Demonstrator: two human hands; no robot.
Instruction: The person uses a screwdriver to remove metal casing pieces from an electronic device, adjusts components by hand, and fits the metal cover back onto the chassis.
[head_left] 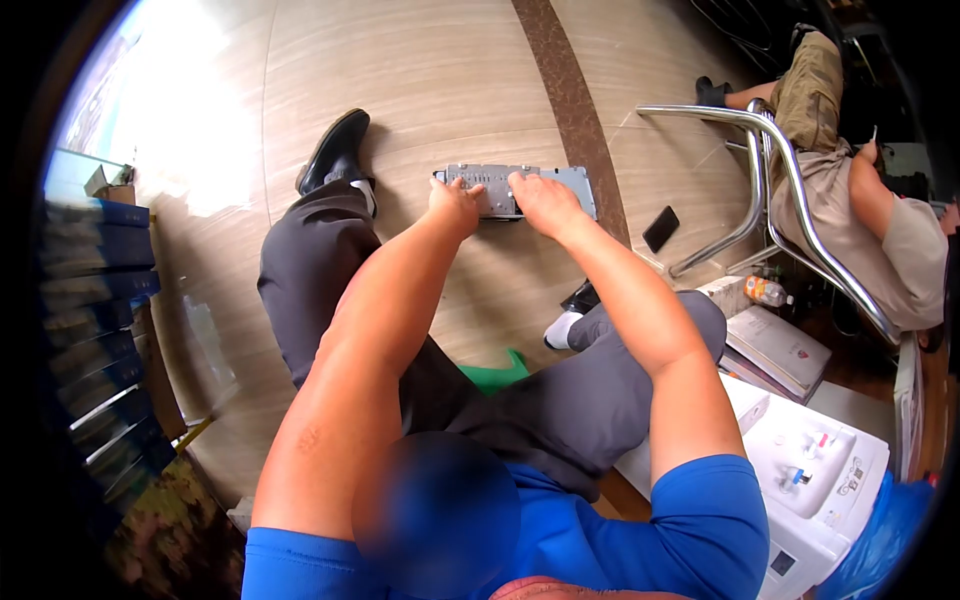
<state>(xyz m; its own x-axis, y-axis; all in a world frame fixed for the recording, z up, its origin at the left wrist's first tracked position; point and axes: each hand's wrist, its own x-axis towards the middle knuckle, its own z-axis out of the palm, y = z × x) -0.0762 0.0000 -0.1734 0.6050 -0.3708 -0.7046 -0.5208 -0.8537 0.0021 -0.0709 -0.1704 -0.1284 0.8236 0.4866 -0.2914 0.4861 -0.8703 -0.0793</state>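
A long grey metal box, with small slots and holes in its upper face, lies on the tiled floor in front of me. Its right end is a smoother, bluish-grey panel. My left hand grips the left end, its thumb and fingers apart across the corner. Across the middle, toward the right part, my right hand holds the box with its fingers bent. The undersides of both hands are hidden, and so is the face of the box turned to the floor.
A black phone lies on the floor to the right. Beyond it stand a chrome chair frame and a seated person. A white water dispenser, books and a bottle are at the lower right; blue boxes are stacked left.
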